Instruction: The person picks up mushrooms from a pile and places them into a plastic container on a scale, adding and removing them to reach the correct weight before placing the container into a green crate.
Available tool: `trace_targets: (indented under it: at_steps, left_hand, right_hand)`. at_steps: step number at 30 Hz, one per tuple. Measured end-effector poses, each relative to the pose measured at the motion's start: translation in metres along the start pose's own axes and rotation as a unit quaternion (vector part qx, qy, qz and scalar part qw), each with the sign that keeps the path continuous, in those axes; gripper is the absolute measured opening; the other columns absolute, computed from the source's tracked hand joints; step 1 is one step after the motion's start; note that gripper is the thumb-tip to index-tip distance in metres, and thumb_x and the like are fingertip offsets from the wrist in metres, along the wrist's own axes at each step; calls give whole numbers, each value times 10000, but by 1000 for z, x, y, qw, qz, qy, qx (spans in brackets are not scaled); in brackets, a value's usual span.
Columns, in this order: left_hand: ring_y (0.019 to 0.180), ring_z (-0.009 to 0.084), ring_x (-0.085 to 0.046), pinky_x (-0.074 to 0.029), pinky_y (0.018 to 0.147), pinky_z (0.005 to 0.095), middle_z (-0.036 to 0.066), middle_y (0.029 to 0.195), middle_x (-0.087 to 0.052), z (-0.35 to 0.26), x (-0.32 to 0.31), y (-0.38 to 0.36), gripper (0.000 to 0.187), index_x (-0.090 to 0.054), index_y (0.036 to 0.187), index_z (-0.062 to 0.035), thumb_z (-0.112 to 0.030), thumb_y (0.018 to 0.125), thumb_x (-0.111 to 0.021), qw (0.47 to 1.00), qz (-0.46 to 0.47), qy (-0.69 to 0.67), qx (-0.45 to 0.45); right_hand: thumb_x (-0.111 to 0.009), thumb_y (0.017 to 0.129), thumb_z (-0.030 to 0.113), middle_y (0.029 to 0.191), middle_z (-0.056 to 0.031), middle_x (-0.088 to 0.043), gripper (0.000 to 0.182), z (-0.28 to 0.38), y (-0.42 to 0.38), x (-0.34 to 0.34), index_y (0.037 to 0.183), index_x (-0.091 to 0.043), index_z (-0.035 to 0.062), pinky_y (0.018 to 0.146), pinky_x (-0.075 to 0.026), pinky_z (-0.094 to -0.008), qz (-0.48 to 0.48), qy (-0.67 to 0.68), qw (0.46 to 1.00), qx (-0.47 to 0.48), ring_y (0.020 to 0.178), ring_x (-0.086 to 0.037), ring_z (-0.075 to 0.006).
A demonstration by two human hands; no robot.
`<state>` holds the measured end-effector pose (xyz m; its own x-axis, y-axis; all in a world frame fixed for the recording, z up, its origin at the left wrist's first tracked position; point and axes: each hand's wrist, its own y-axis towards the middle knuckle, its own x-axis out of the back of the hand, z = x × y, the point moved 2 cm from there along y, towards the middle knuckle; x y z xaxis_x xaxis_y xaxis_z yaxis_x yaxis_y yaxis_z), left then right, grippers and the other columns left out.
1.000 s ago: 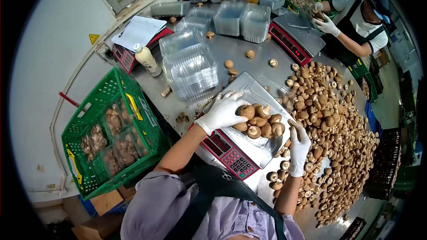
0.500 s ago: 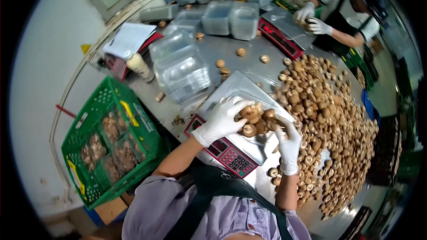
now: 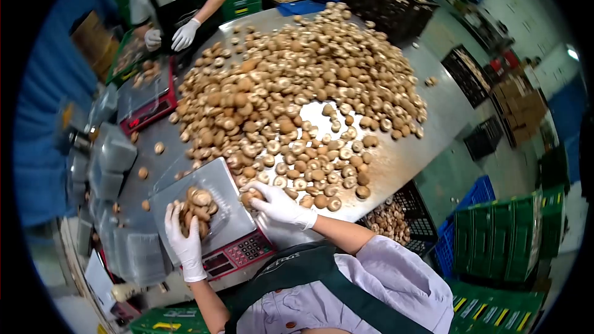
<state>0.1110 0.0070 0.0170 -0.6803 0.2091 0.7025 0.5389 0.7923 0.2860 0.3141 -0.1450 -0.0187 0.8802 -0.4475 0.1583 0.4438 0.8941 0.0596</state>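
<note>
My left hand (image 3: pixel 183 239), in a white glove, rests on the front of a clear tray of brown mushrooms (image 3: pixel 197 208) that sits on the platform of a red scale (image 3: pixel 238 253). My right hand (image 3: pixel 276 204), also gloved, is closed around a mushroom (image 3: pixel 249 198) just right of the scale, at the near edge of a big heap of loose mushrooms (image 3: pixel 291 93) spread over the steel table (image 3: pixel 402 148).
Across the table a co-worker in white gloves (image 3: pixel 184 32) works at a second red scale (image 3: pixel 145 108). Stacks of clear plastic trays (image 3: pixel 111 161) stand at the left. Black and green crates (image 3: pixel 507 235) stand around the table, one near crate (image 3: pixel 393 219) holding mushrooms.
The view has swung right, so the heap now fills the middle. My right hand has left the tray and closed on a mushroom beside the scale; my left hand has slid to the tray's front.
</note>
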Motion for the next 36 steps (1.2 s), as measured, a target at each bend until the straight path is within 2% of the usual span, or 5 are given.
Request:
trace_targets:
  at_steps: [6,14,23,33,36]
  left_hand:
    - [1282,334,-345,-266,1059,395,175,1408,-333,23,-23,2,461,-458,1289,-42,-193,866,-559,992,37,119,-35]
    - [1302,318,-325,-251,1071,385,177,1411,-327,41,-20,6,448,-440,1307,-44,-227,907,-524,990,62,115,-44]
    - [1272,280,-368,-311,1035,370,133,1411,-343,25,-16,11,401,-499,1253,-31,-165,881,-567,982,14,189,4]
    - [1191,257,-471,-362,994,341,141,1263,-518,-179,-65,41,290,-608,1091,-10,-51,804,-594,991,82,70,-73]
    - [1066,335,-542,-429,906,379,170,1219,-541,-265,-85,49,343,-626,1044,-34,-123,719,-683,947,141,76,-277]
  right_hand:
    - [-582,842,180,880,-55,-643,275,-38,-74,110,1087,-584,56,731,-490,-283,-263,69,951,-147,799,-589,-114]
    - [-628,836,184,904,-111,-650,268,-79,-237,297,1073,-600,61,750,-500,-304,-603,-243,738,-182,794,-627,-181]
    - [-639,785,353,1098,-189,-620,652,-148,-373,431,1354,-396,148,847,-469,-404,-537,-377,595,-465,992,-599,-364]
    - [-598,818,234,997,-168,-658,369,-182,-332,429,1147,-593,67,831,-478,-335,-527,-310,714,-341,919,-639,-278]
    - [-582,834,175,935,-163,-672,272,-182,-289,437,1059,-631,30,797,-484,-331,-494,-295,766,-287,860,-651,-241]
